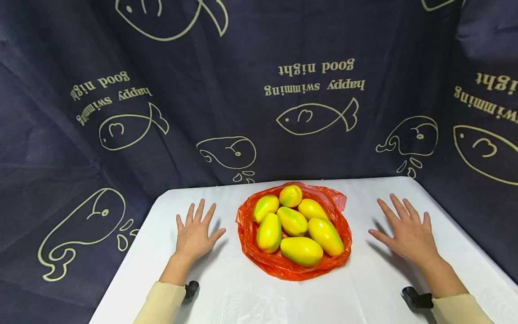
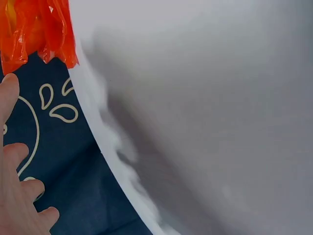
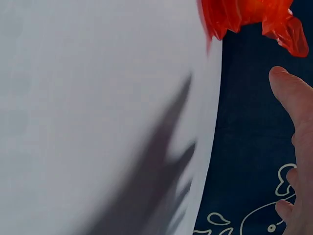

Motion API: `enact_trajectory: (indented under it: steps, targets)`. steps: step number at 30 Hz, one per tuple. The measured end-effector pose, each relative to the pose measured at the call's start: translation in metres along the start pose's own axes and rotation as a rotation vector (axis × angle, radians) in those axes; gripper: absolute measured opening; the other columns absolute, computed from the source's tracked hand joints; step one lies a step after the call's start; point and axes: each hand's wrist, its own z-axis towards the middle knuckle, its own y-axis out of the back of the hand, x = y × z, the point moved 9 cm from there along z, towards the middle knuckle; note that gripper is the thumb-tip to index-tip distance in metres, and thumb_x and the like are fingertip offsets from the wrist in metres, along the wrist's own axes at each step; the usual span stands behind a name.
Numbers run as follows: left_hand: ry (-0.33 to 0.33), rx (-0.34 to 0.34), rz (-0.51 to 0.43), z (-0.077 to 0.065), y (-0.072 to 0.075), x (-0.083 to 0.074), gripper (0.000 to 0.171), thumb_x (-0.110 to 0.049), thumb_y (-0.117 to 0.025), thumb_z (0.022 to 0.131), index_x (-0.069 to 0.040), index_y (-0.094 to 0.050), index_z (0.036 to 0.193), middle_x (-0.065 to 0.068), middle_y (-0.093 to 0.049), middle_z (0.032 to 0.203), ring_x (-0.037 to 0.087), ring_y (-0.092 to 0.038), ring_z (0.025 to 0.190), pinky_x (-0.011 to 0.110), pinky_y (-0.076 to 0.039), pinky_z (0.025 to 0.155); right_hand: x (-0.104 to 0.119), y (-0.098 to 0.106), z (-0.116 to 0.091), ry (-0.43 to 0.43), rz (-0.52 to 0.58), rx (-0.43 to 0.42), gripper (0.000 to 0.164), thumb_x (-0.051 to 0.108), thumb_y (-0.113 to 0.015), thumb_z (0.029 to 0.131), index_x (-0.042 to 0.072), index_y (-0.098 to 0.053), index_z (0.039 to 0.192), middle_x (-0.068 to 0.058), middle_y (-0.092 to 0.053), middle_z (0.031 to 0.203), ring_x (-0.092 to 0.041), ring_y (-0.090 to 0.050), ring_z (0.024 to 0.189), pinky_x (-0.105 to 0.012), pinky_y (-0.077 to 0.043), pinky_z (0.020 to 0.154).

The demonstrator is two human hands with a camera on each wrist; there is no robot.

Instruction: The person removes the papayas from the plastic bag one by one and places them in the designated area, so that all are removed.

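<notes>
Several yellow-green mangoes (image 1: 292, 221) lie in an opened red plastic bag (image 1: 293, 272) in the middle of the white table. Its rim is spread around the fruit. To the left of the bag, my left hand (image 1: 195, 238) hovers with fingers spread, apart from it and holding nothing. My right hand (image 1: 410, 234) is held the same way on the other side, fingers splayed, casting a shadow on the tabletop. Each wrist view shows part of a hand and an edge of the red bag (image 2: 54, 34), with the mangoes mostly hidden there.
A dark blue cloth (image 1: 243, 103) with fish and whale drawings hangs behind and beside the white table (image 1: 226, 297). Black wrist devices (image 1: 417, 298) sit under both forearms, by the cream sleeves (image 1: 162, 302).
</notes>
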Motion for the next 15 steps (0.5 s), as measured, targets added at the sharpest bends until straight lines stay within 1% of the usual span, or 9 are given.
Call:
enact_trajectory:
  steps: [8,9,11,13,15]
  targets:
    - [0.016,-0.011,-0.034,0.003,0.001,-0.001,0.077,-0.060,-0.059,0.091,-0.025,-0.036,0.156,0.013,-0.024,0.166,0.042,-0.018,0.152,0.076,-0.009,0.115,0.015,0.010,0.001,0.055,-0.005,-0.051,0.099,0.055,-0.074,0.077,0.028,-0.025,0.159,-0.017,-0.023,0.164,-0.047,-0.018,0.147,-0.083,-0.001,0.110]
    - [0.017,-0.013,-0.041,0.003,0.001,-0.002,0.077,-0.059,-0.059,0.091,-0.024,-0.036,0.156,0.014,-0.024,0.166,0.042,-0.019,0.152,0.076,-0.010,0.115,0.017,0.012,0.002,0.062,-0.002,-0.059,0.098,0.055,-0.074,0.077,0.028,-0.027,0.158,-0.017,-0.024,0.164,-0.046,-0.019,0.147,-0.082,-0.002,0.110]
    - [0.019,-0.016,-0.057,0.004,0.002,-0.003,0.076,-0.058,-0.059,0.092,-0.023,-0.037,0.155,0.014,-0.025,0.165,0.041,-0.021,0.152,0.075,-0.010,0.116,0.022,0.015,0.002,0.081,0.000,-0.075,0.096,0.053,-0.075,0.076,0.027,-0.030,0.157,-0.017,-0.027,0.162,-0.046,-0.023,0.144,-0.082,-0.007,0.110]
    - [0.023,-0.021,-0.066,0.005,0.003,-0.005,0.074,-0.057,-0.060,0.092,-0.021,-0.039,0.154,0.014,-0.027,0.164,0.040,-0.024,0.151,0.073,-0.012,0.117,0.027,0.019,0.002,0.105,0.006,-0.097,0.093,0.051,-0.076,0.076,0.024,-0.036,0.155,-0.019,-0.033,0.159,-0.047,-0.029,0.141,-0.079,-0.018,0.109]
    - [0.029,-0.024,-0.074,0.006,0.004,-0.006,0.073,-0.055,-0.060,0.093,-0.020,-0.040,0.154,0.014,-0.029,0.163,0.039,-0.027,0.150,0.071,-0.014,0.118,0.032,0.022,0.002,0.116,0.015,-0.116,0.090,0.048,-0.077,0.075,0.021,-0.040,0.152,-0.020,-0.038,0.155,-0.046,-0.036,0.136,-0.076,-0.029,0.104]
